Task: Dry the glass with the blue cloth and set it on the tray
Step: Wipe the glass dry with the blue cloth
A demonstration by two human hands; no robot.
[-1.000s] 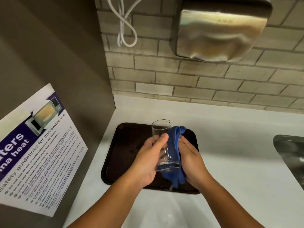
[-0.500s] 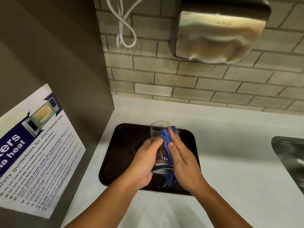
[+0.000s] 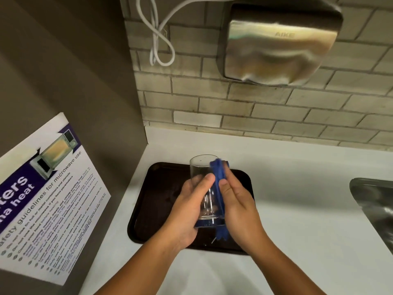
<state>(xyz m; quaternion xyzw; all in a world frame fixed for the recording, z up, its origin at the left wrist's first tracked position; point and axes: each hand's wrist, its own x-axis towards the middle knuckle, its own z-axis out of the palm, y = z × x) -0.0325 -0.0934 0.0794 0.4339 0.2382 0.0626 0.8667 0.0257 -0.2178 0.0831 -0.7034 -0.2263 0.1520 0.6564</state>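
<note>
Since a moment ago the right hand (image 3: pixel 238 201) has slid the cloth (image 3: pixel 219 177) along the glass (image 3: pixel 202 167), whose side the left hand (image 3: pixel 189 207) fingers clamp above the tray (image 3: pixel 153 209), so drying continues.

A single wide-angle view from the person's head looks forward and steeply down, close over both forearms. The fingers (image 3: pixel 209 179) sit low of centre; beyond them lies the white counter (image 3: pixel 297 188), with the beige brick-tile wall (image 3: pixel 212 99) above and a brushed-metal wall-mounted hand dryer (image 3: pixel 280 45) up to their right. No second view shares the scene.
</note>
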